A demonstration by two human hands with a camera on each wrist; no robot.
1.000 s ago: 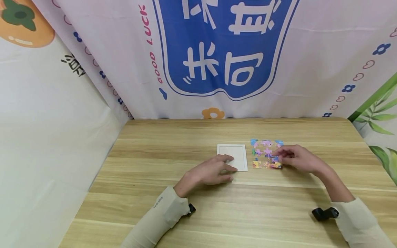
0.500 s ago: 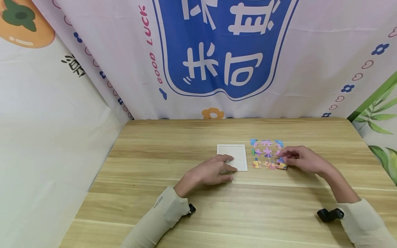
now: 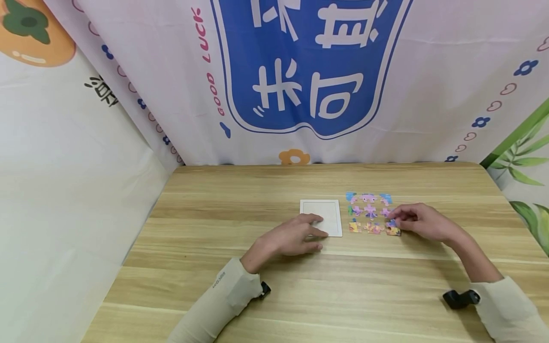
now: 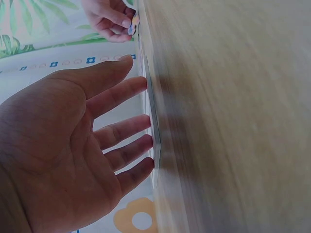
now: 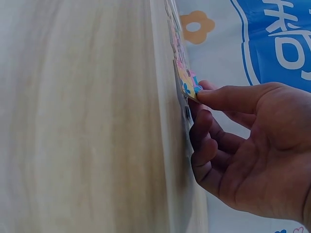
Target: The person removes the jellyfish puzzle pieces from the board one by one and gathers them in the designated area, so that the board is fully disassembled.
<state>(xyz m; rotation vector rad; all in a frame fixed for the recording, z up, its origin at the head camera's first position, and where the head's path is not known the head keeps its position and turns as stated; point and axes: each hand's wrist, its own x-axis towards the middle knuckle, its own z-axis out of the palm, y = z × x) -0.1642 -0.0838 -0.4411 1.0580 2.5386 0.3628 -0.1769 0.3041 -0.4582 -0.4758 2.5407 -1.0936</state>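
My left hand [image 3: 296, 234] rests its fingertips on a white square puzzle tray [image 3: 319, 206] with a thin dark line inside its rim. Its fingers are spread and nearly straight in the left wrist view. At the lower right of the colourful jigsaw pieces, my right hand [image 3: 422, 222] pinches a corner jigsaw piece [image 3: 393, 231], yellow and blue, between thumb and fingers. In the right wrist view this piece [image 5: 186, 82] lies under the thumb tip, slightly tilted by the table. The other jigsaw pieces [image 3: 370, 210] lie in spaced rows, picture side up.
The wooden table [image 3: 343, 295] carries the tray and pieces side by side. A printed cloth [image 3: 446, 95] hangs along the table's back edge. Black wrist cameras [image 3: 461, 298] stick out from both sleeves.
My right hand has moved right with the corner piece, sliding it away from the bottom middle piece, so a gap now shows between them. My left hand has stayed still.
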